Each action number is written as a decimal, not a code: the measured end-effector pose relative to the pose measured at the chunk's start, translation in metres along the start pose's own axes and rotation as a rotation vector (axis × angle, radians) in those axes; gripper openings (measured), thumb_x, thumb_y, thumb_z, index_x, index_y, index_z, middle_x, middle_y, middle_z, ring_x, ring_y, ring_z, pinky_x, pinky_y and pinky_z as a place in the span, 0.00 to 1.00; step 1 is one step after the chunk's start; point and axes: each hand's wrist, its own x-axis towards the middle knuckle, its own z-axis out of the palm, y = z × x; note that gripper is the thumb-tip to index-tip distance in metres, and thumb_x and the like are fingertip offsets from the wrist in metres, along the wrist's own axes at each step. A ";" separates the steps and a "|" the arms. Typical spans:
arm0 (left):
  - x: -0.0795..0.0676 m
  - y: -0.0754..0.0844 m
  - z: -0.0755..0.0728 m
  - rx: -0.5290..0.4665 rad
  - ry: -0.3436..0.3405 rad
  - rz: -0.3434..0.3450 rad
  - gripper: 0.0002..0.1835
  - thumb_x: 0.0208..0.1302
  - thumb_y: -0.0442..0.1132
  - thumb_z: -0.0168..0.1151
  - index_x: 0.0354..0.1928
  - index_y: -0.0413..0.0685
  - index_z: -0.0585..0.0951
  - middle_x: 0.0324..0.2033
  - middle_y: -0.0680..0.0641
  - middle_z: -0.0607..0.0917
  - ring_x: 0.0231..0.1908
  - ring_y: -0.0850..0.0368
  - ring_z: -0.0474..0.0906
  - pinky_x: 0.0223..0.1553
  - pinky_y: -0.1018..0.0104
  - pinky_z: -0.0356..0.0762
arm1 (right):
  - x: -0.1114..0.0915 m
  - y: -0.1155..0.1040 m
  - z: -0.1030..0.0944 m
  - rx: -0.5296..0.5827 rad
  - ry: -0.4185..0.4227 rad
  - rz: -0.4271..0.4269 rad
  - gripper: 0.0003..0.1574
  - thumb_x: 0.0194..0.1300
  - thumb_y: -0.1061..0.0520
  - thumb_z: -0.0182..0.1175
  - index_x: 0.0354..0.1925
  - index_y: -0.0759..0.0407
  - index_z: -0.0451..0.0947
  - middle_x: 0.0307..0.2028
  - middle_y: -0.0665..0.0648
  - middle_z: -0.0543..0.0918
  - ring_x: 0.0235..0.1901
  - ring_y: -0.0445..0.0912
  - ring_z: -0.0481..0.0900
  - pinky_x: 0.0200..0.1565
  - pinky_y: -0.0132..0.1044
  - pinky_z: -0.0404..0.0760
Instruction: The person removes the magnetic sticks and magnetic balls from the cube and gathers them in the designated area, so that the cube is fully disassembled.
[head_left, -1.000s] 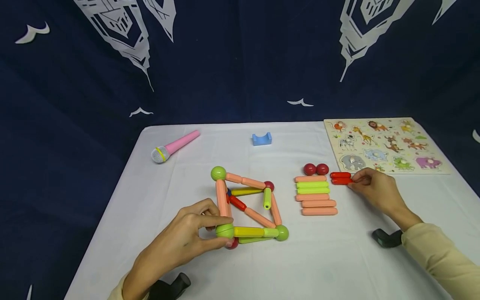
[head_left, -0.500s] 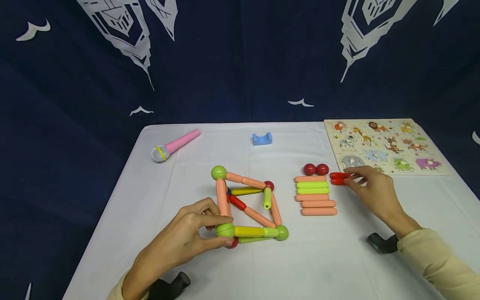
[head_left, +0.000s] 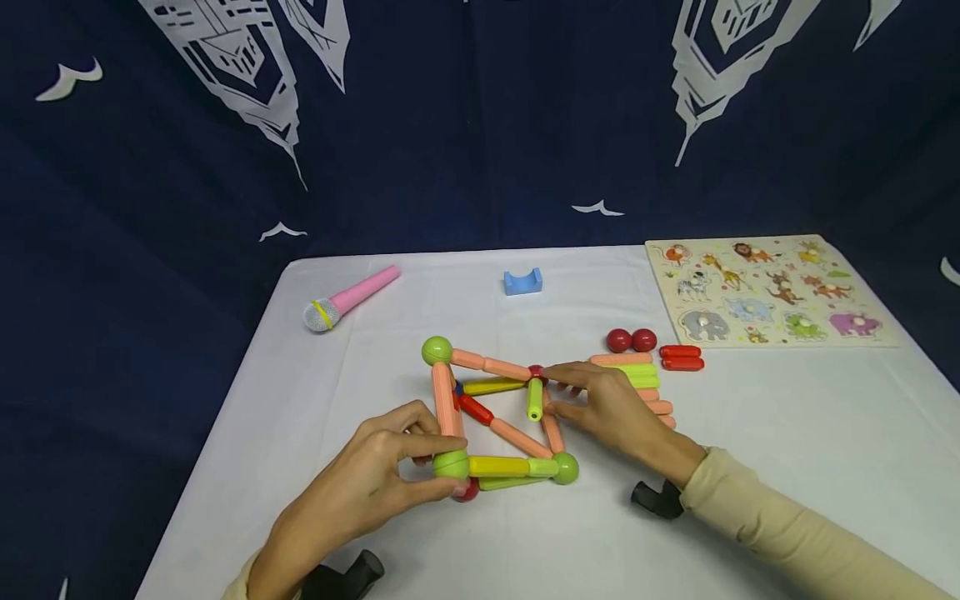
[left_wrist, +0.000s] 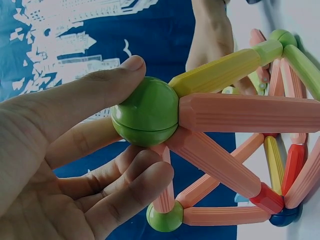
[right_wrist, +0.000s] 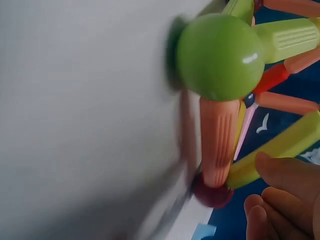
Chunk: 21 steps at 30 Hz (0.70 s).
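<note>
A magnetic stick-and-ball frame (head_left: 498,466) stands at the middle of the table, built from salmon, yellow, red and light green sticks. My left hand (head_left: 375,471) pinches the green ball (left_wrist: 145,110) at its raised near-left corner, thumb on one side and fingers on the other. My right hand (head_left: 618,412) reaches in at the far right corner, by a dark red ball (right_wrist: 212,194) with a light green stick (head_left: 535,400) rising from it. Its thumb tip overlaps that stick in the right wrist view, while the thumb and fingers stand apart.
Right of the frame lies a row of salmon and light green sticks (head_left: 641,369), partly behind the right hand. Two dark red balls (head_left: 618,340) and two red sticks (head_left: 681,364) sit beyond. An animal puzzle board (head_left: 772,292), a blue block (head_left: 522,283) and a pink microphone (head_left: 363,290) lie farther back.
My right hand has left the two red sticks and moved left to the frame's far right corner. The red sticks still lie on the table. My left hand keeps its hold.
</note>
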 end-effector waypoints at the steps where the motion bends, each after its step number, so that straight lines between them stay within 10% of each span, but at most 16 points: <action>1: 0.000 0.000 0.000 -0.002 -0.001 0.001 0.19 0.51 0.41 0.78 0.46 0.44 0.88 0.35 0.59 0.77 0.32 0.64 0.73 0.26 0.75 0.74 | 0.002 -0.001 0.003 0.007 -0.007 0.003 0.28 0.57 0.59 0.73 0.57 0.59 0.81 0.50 0.54 0.84 0.41 0.45 0.81 0.43 0.40 0.83; 21: -0.001 -0.003 -0.001 -0.015 -0.002 0.013 0.19 0.52 0.42 0.77 0.46 0.45 0.88 0.35 0.59 0.77 0.32 0.63 0.73 0.25 0.76 0.73 | 0.012 -0.004 0.017 -0.047 -0.035 -0.004 0.23 0.61 0.63 0.68 0.55 0.58 0.82 0.52 0.56 0.84 0.56 0.52 0.79 0.56 0.51 0.76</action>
